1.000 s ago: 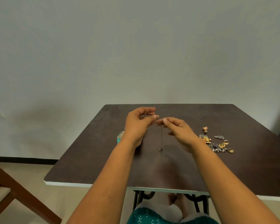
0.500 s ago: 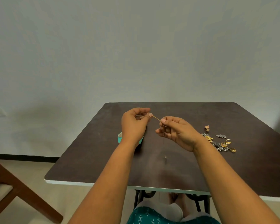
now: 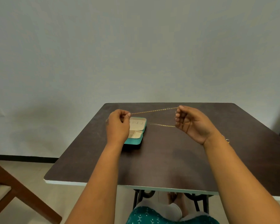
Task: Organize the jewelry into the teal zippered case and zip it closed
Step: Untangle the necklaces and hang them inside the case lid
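Above the dark brown bench [image 3: 168, 159], both hands have drawn apart, left hand [image 3: 118, 126] and right hand [image 3: 192, 123] each pinching the now taut thin gold chain necklace [image 3: 153, 111] above the open teal zippered case [image 3: 137, 131], probably ready for laying inside.

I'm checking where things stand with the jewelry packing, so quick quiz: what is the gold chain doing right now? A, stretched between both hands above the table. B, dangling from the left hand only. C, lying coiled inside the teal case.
A: the gold chain runs from the left hand to the right hand.
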